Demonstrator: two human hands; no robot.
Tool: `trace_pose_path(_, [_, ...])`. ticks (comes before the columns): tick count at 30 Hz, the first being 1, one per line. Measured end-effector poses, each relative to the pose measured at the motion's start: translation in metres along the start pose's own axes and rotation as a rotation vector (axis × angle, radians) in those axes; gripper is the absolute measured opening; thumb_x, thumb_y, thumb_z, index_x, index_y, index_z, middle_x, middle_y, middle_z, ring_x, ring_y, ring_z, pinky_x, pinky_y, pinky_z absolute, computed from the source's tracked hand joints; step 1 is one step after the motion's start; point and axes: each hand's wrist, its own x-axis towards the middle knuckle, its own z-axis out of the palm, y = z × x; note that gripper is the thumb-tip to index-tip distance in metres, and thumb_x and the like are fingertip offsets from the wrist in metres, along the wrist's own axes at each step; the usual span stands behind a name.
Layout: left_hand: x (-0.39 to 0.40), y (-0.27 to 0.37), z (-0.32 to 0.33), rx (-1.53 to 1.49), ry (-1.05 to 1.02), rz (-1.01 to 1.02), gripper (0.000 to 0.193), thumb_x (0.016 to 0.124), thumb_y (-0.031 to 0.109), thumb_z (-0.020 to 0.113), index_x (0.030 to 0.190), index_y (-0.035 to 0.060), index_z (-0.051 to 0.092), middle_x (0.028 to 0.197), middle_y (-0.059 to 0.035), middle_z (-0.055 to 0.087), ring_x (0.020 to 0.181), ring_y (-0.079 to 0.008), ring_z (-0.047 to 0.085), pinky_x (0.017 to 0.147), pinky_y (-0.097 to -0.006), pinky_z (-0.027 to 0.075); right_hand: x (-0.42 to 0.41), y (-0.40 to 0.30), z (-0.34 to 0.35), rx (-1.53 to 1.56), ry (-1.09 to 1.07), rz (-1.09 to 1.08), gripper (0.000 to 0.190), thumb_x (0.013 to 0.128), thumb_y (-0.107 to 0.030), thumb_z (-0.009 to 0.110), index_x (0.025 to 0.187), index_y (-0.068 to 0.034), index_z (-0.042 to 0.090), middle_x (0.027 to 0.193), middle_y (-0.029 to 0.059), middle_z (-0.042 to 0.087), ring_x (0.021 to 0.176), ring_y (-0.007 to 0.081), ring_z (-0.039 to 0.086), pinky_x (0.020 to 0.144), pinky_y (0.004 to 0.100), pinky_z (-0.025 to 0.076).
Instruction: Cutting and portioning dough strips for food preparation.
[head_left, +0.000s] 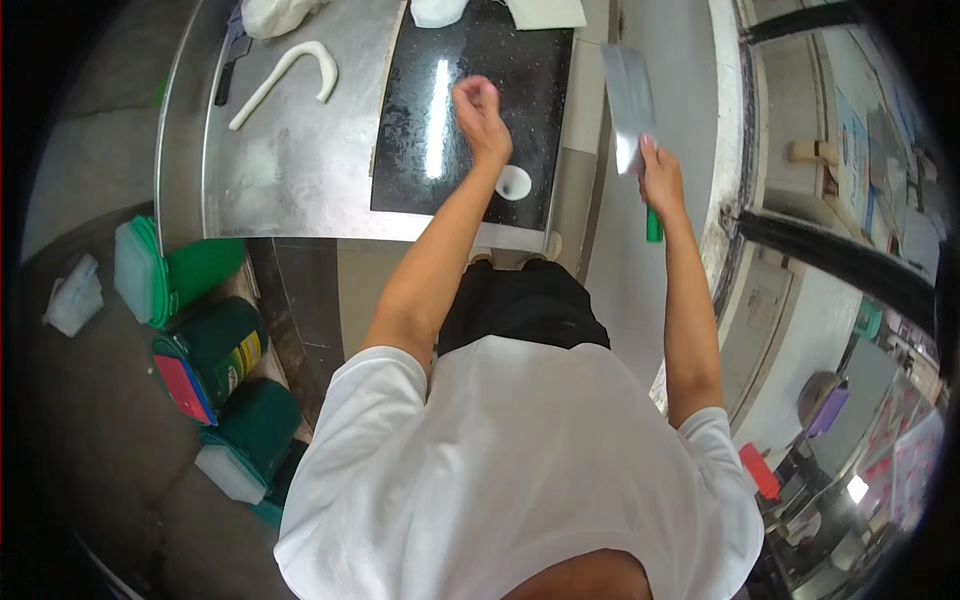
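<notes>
My right hand (661, 176) grips the green handle of a broad-bladed cleaver (630, 97), held up off the right side of the worktable. Over a glossy black board (420, 184) hovers my left hand (478, 116), its fingers curled; blur hides whether anything small is in them. A small white round bowl (514, 183) stands on the board near my left wrist. To the left, a hooked rope of white dough (289, 64) lies on the bare steel of the worktable (300, 165). Beyond it is a larger white dough lump (277, 15), cut off by the picture's top.
A black-handled tool (225, 79) lies at the table's left side. White items, one rounded (439, 11) and one flat (547, 13), sit at the board's far end. Green rolled goods (202, 277) stand on the floor at left. A window frame (810, 255) borders the right.
</notes>
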Motion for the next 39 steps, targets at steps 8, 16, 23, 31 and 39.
trace_pose_path(8, [-0.010, -0.030, -0.010, 0.583, -0.339, 0.536, 0.054, 0.089, 0.032, 0.060, 0.127, -0.0017, 0.042, 0.123, -0.0199, 0.047, 0.103, -0.0315, 0.055, 0.089, -0.0391, 0.044, -0.078, 0.074, 0.021, -0.152, -0.025, -0.172, 0.059, 0.087, -0.051, 0.060, 0.080, 0.008, 0.060, 0.076, 0.0230, 0.063, 0.070, 0.0348, 0.060, 0.068, 0.0425, 0.047])
trace_pose_path(16, [-0.070, -0.018, -0.049, 1.026, -0.546, 0.452, 0.079, 0.081, 0.058, 0.059, 0.138, 0.0051, 0.040, 0.147, -0.0229, 0.031, 0.139, -0.0376, 0.025, 0.112, -0.0570, 0.013, -0.055, 0.031, 0.077, -0.323, -0.418, -0.500, 0.059, 0.066, -0.054, 0.077, 0.088, 0.000, 0.065, 0.078, 0.0200, 0.065, 0.073, 0.0339, 0.064, 0.067, 0.0412, 0.049])
trace_pose_path(23, [-0.035, 0.002, -0.035, 1.300, -0.741, 0.489, 0.100, 0.067, 0.073, 0.060, 0.145, 0.0162, 0.036, 0.156, -0.0133, 0.018, 0.145, -0.0339, 0.010, 0.112, -0.0618, 0.006, -0.044, 0.013, 0.078, -0.463, -0.474, -0.548, 0.077, 0.054, -0.055, 0.085, 0.100, -0.001, 0.054, 0.081, 0.0228, 0.065, 0.082, 0.0419, 0.064, 0.073, 0.0478, 0.051])
trace_pose_path(31, [0.027, -0.017, -0.008, 1.225, -0.767, 0.653, 0.102, 0.065, 0.077, 0.058, 0.145, 0.0195, 0.035, 0.156, -0.0125, 0.018, 0.144, -0.0348, 0.012, 0.110, -0.0652, 0.010, -0.009, -0.021, 0.077, -0.459, -0.426, -0.560, 0.080, 0.058, -0.049, 0.085, 0.104, 0.006, 0.050, 0.088, 0.0306, 0.064, 0.087, 0.0449, 0.064, 0.077, 0.0493, 0.051])
trace_pose_path(39, [-0.015, -0.002, -0.017, 1.197, -1.020, 0.712, 0.107, 0.061, 0.080, 0.057, 0.147, 0.0201, 0.033, 0.156, -0.0134, 0.018, 0.144, -0.0369, 0.013, 0.110, -0.0644, 0.012, -0.053, 0.029, 0.092, -0.372, -0.336, -0.533, 0.086, 0.059, -0.056, 0.082, 0.105, 0.007, 0.048, 0.085, 0.0299, 0.063, 0.085, 0.0466, 0.063, 0.074, 0.0486, 0.052])
